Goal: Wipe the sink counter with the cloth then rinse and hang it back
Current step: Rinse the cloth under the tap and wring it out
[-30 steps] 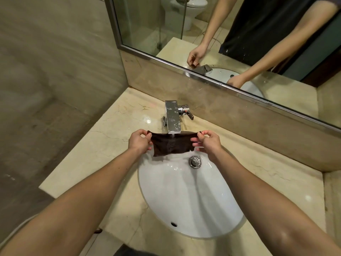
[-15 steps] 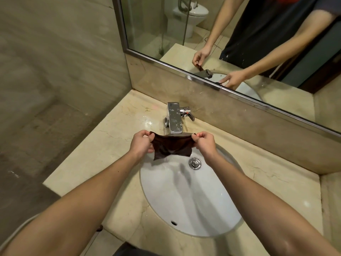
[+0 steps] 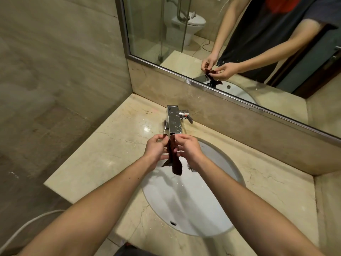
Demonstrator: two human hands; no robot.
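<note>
A dark brown cloth (image 3: 175, 163) hangs folded in a narrow strip just below the chrome tap's spout (image 3: 174, 121), over the far side of the white oval sink (image 3: 193, 206). My left hand (image 3: 156, 149) pinches its upper left edge. My right hand (image 3: 188, 149) pinches the upper right edge, and the two hands sit close together. The cloth's lower end dangles above the basin next to the drain (image 3: 191, 168). Water runs down the bowl. The beige marble counter (image 3: 103, 156) surrounds the sink.
A wide mirror (image 3: 239, 43) runs along the back wall above a marble splashback, reflecting the hands and cloth. The tap's lever (image 3: 187, 116) points right. A tiled wall stands at left; the counter's left edge drops to the floor, where a white hose (image 3: 24, 228) lies.
The cloth was stretched wide between my hands under the tap. My hands have come together, and the cloth now hangs folded in a narrow strip.
</note>
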